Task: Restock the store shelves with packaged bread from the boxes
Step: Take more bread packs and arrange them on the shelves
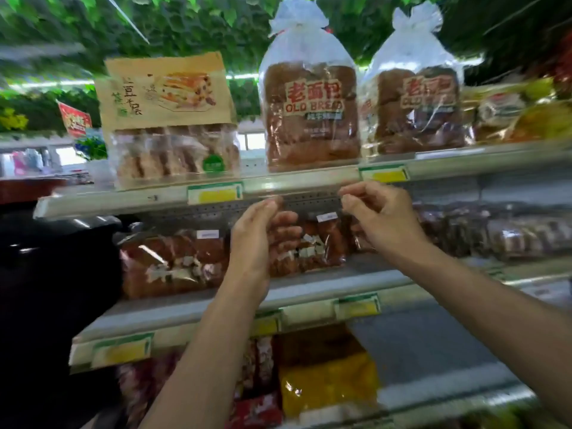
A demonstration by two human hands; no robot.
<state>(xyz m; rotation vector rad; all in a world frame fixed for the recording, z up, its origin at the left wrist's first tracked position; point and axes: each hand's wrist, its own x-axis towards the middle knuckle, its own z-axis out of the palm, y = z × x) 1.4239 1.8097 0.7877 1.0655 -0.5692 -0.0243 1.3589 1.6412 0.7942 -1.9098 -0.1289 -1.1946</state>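
A clear bag of brown bread [312, 249] with a white label stands on the middle shelf [340, 283]. My left hand [257, 239] is cupped at the bag's left side, fingers curled round its edge. My right hand [380, 218] pinches the bag's clear top at the upper right, thumb against forefinger. A second, similar bag [173, 261] stands to the left on the same shelf. On the top shelf [278, 184] stand two tall "Old Bread" bags [312, 116], [418, 109] and a paper-topped bag of sliced bread [173, 122].
More dark bread packs [495, 233] fill the middle shelf to the right. The lower shelf holds a yellow pack [328, 385] and reddish packs [257, 366]. Yellow price tags [215, 193] line the shelf edges. Green fake leaves [185, 23] hang overhead. No box is in view.
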